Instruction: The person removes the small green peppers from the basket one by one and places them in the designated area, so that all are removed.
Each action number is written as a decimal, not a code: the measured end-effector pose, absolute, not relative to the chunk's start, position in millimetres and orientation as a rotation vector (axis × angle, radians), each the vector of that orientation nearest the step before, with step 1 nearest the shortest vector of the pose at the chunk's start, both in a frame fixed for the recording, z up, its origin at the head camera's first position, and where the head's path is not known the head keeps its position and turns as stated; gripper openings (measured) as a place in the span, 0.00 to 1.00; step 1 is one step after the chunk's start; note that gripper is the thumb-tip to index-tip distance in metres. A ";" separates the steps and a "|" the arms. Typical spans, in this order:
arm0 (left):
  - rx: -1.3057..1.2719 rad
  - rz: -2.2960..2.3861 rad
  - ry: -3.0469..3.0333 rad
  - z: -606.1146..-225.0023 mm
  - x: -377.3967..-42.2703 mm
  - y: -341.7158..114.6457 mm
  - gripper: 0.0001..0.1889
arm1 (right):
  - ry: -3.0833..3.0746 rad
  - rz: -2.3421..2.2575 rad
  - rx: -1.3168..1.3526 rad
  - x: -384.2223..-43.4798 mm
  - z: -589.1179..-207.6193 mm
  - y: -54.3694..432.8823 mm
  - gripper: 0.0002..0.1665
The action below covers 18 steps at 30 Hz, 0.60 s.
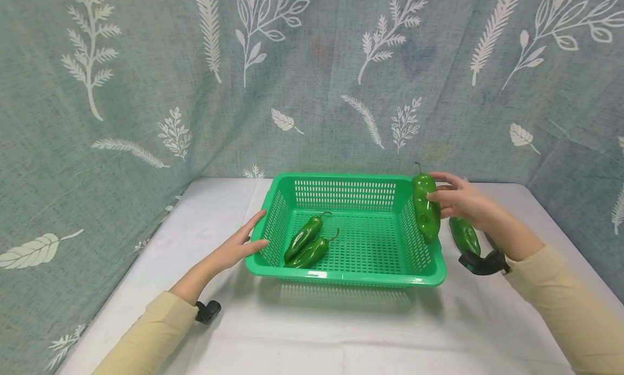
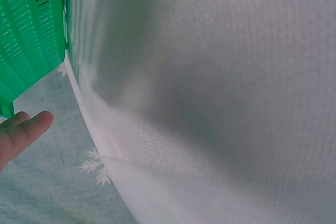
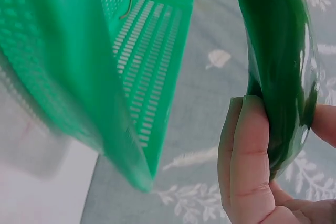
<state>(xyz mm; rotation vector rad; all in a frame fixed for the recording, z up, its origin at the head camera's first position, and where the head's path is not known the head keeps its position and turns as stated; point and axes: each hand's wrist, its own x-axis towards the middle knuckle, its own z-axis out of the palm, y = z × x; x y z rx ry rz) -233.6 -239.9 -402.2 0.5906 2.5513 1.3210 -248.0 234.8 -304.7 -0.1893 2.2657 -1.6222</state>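
My right hand [image 1: 463, 199] grips a glossy green chili pepper [image 1: 425, 209] between thumb and fingers, over the right rim of a green plastic basket [image 1: 341, 276]. The pepper hangs nearly upright, stem up. In the right wrist view the same pepper [image 3: 281, 61] stands beside the basket wall [image 3: 152, 93]. At the basket's left rim my left hand [image 1: 239, 247] has its fingers extended, fingertips right at the edge. Two green peppers, one behind [image 1: 304, 238] and one in front [image 1: 310, 253], lie side by side in the basket's left part.
Another green pepper [image 1: 465, 236] lies on the white-covered table [image 1: 302, 337], right of the basket and partly behind my right wrist. Something dark beside it is mostly hidden by that wrist. A leaf-patterned grey-green cloth [image 1: 312, 93] hangs behind the table and along its sides.
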 end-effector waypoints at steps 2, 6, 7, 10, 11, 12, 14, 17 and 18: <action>0.594 1.320 2.552 -402.5 -234.0 -239.9 0.37 | 2.287 -1.608 -0.194 -247.0 -306.3 240.8 0.44; 0.592 1.324 2.548 -402.6 -233.7 -240.3 0.38 | 2.308 -1.604 -0.180 -245.1 -309.1 251.9 0.44; 0.594 1.322 2.551 -402.8 -233.8 -240.6 0.38 | 2.304 -1.611 -0.174 -244.8 -310.1 254.6 0.44; 0.597 1.320 2.555 -403.4 -234.4 -240.8 0.38 | 2.302 -1.626 -0.160 -244.4 -313.9 263.1 0.44; 0.598 1.317 2.557 -403.7 -234.7 -240.7 0.38 | 2.305 -1.628 -0.149 -244.1 -315.2 265.9 0.44; 0.593 1.320 2.556 -403.8 -234.8 -240.5 0.38 | 2.300 -1.633 -0.146 -244.2 -316.6 268.6 0.44; 0.587 1.324 2.555 -404.0 -235.1 -240.4 0.37 | 2.312 -1.619 -0.133 -244.1 -319.5 273.0 0.44; 0.584 1.330 2.552 -403.6 -235.1 -240.3 0.37 | 2.339 -1.584 -0.113 -244.1 -323.8 277.6 0.44; 0.584 1.332 2.551 -403.3 -234.8 -240.2 0.37 | 2.354 -1.565 -0.113 -244.4 -325.4 279.0 0.44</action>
